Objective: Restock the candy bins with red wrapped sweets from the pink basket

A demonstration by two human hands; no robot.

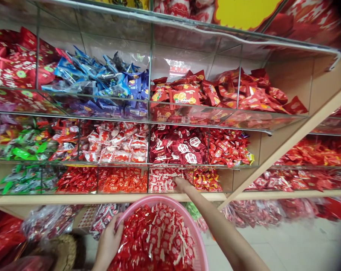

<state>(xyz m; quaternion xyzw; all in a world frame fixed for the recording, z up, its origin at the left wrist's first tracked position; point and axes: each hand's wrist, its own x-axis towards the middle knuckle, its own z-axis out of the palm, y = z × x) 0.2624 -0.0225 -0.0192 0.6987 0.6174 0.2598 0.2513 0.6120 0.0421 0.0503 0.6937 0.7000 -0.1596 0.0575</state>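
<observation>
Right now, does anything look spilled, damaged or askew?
Nothing looks spilled or damaged: the pink basket is upright in the left hand, and the wrapped sweets sit within their compartments.

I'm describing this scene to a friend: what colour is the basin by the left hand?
The basin is pink, clearest in the head view.

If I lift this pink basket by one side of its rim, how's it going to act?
The pink basket would probably tip, being round and gripped on one side. It looks heavily filled, so likely weighty. The loose wrapped candies inside could slide towards the low side.
</observation>
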